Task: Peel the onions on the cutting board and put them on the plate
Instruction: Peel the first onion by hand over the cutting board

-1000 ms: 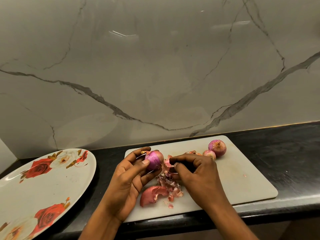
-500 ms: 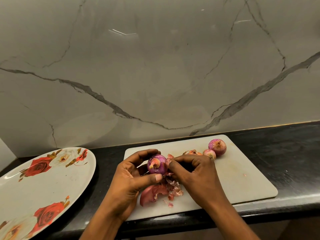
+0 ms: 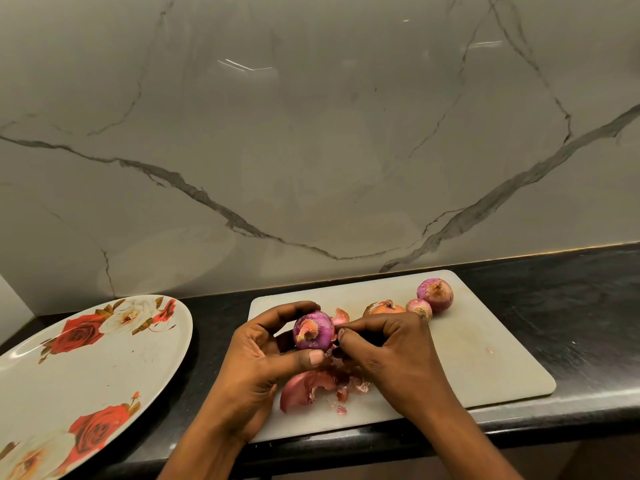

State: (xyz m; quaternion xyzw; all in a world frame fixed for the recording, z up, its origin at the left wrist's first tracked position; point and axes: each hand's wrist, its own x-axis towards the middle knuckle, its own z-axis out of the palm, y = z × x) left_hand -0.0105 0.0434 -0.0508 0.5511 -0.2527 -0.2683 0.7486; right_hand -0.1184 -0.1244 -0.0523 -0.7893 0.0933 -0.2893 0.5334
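**Purple onion [image 3: 313, 330] gripped by both hands over the cutting board [image 3: 485, 358]**

The left hand [image 3: 256, 362] cupped the purple onion from the left. Its fingers curled over the far side and its thumb lay across the near side, just under the bulb. The onion's dry orange stub faced the camera, and its skin looked smooth and glossy around that stub.

The right hand [image 3: 391, 355] came in from the right with its fingers curled. Its thumb and forefinger pinched together against the onion's right edge. Whether they held a strip of skin could not be told, and a dark gap inside the curled fingers could not be read either. The two hands were close together, and both touched the same onion above the left part of the board.

Under the hands, on the near left of the board, lay a heap of peel scraps [image 3: 311, 386], among them one large curved reddish piece.

Three more onions sat at the far side of the board, right of the hands. An orange-skinned onion [image 3: 384, 307] was partly hidden behind the right hand's knuckles. A small onion [image 3: 419, 308] lay just beside it. A large onion [image 3: 435, 294] touched the small one on its far right.

The white board rested on a black counter [image 3: 571, 306] against a grey veined marble wall [image 3: 311, 133]. To the left of the board, the rose-patterned plate [image 3: 86, 368] sat on the counter with no onion on it.
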